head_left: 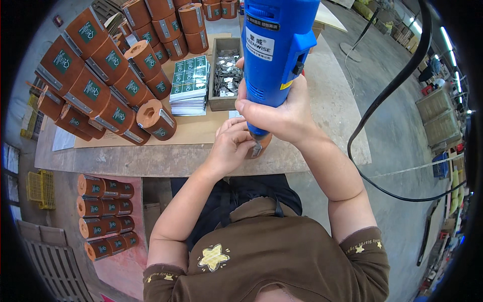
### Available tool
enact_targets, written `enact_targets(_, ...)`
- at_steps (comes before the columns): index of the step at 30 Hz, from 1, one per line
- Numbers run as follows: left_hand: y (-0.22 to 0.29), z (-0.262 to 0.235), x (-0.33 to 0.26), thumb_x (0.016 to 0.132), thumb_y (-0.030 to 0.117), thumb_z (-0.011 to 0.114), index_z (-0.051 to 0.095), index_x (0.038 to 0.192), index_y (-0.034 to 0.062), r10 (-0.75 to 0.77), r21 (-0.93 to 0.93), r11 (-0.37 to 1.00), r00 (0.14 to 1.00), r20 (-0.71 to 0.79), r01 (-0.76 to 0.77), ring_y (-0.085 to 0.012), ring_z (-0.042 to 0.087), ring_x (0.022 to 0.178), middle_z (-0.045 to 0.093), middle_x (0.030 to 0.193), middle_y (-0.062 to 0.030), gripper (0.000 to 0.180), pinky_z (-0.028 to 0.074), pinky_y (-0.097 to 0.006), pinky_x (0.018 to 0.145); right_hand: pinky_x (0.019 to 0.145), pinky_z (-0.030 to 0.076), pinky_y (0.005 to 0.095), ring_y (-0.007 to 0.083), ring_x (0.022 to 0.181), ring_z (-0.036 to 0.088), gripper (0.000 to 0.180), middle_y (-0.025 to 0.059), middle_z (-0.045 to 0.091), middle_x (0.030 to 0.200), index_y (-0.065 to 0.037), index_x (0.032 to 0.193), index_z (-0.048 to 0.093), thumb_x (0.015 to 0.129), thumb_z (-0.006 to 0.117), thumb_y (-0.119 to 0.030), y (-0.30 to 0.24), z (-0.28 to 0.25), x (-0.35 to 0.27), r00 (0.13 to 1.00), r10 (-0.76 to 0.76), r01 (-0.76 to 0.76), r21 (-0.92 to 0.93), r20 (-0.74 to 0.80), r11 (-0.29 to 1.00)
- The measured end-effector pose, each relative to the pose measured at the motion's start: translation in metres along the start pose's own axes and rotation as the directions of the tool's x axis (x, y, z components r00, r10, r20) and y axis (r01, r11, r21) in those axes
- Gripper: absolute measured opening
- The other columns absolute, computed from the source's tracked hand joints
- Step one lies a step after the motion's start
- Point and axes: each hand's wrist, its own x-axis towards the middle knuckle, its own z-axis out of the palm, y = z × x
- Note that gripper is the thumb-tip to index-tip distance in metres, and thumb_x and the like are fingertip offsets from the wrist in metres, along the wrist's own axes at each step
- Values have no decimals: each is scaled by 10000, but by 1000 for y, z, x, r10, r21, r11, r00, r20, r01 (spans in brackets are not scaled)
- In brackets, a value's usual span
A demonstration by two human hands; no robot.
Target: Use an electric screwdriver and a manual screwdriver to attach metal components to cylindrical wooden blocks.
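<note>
The drill [275, 55] runs off the top edge; its tip and the brown piece [259, 147] under it are mostly hidden by both hands.

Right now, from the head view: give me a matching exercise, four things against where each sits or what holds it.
Things:
1. blue power tool
2. small brown wooden piece
3. stack of green labels
4. box of metal parts

Places:
A. on the cardboard sheet, left of the box
B. gripped upright in the right hand
C. at the table edge, under the tool tip, pinched by the left hand
D. on the table behind the tool, right of the labels

Pairs: 1-B, 2-C, 3-A, 4-D
</note>
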Motion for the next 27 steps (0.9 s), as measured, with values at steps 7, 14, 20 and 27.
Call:
enact_targets(7,3,-2,-2,682,78,649,651,845,58,100,133,987,993,-60,-91,-272,450,1088,595,1046,-34,164,320,-396,922,595,457,238,93,641,553,429,39,581,685,29,1020,502,611,628,-4,0,0,0,1000,-14,14,-6,-10,1000)
enact_targets(14,13,-4,-12,612,159,722,651,889,92,122,334,936,992,-27,-106,-301,377,1149,546,1138,-19,293,256,-440,953,584,451,234,91,635,550,423,41,578,688,24,1021,498,617,619,5,-1,-1,-1,999,-18,19,35,-39,999)
enact_targets(20,4,5,-19,585,167,733,653,868,114,277,401,894,951,-139,-201,-293,420,1113,566,1102,-5,298,255,-480,944,581,444,234,96,635,546,439,43,571,697,20,1038,483,620,615,15,1,-3,-2,999,-35,37,41,-30,998)
enact_targets(27,8,10,-21,588,181,735,621,865,113,266,421,890,950,-166,-175,-277,431,1102,560,1099,-9,308,256,-519,927,610,472,234,84,676,567,323,28,582,738,-21,899,511,615,654,-72,0,-6,-6,998,47,-43,67,-48,997)
